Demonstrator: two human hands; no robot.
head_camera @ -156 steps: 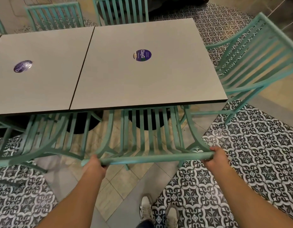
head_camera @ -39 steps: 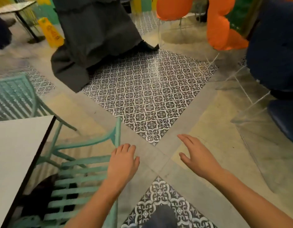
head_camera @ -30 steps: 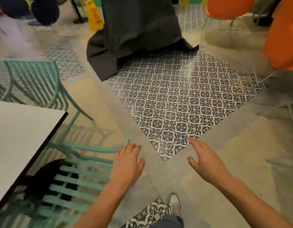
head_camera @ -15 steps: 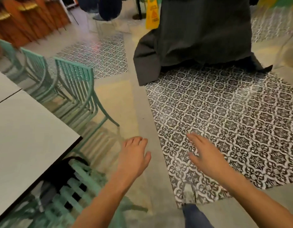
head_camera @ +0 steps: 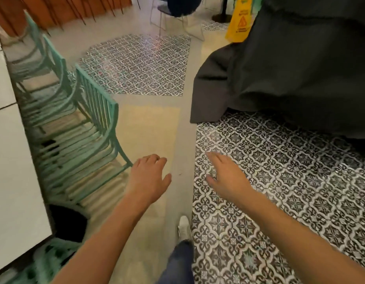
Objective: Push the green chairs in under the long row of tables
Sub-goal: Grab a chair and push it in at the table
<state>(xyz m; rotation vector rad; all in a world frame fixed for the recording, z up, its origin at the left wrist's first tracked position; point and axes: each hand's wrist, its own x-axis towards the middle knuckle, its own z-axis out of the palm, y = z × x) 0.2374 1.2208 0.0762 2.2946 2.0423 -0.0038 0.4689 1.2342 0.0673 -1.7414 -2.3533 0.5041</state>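
Note:
The long row of white tables (head_camera: 7,156) runs along the left edge. A green slatted chair (head_camera: 95,111) stands beside it, its seat partly under the tabletop and its backrest sticking out into the aisle. More green chairs (head_camera: 44,56) line up behind it, farther away. My left hand (head_camera: 148,177) hovers open just right of the nearest chair's rear leg, touching nothing. Over the patterned tiles, my right hand (head_camera: 226,177) is held out, open and empty.
A large dark grey cloth-covered object (head_camera: 290,64) fills the upper right. A yellow wet-floor sign (head_camera: 240,19) stands behind it. A black table base (head_camera: 69,222) sits under the tabletop. My white shoe (head_camera: 183,228) is on the aisle floor.
The view has swung left along the far side of the tables, and more green chairs have come into sight. Both hands stay open and held out ahead.

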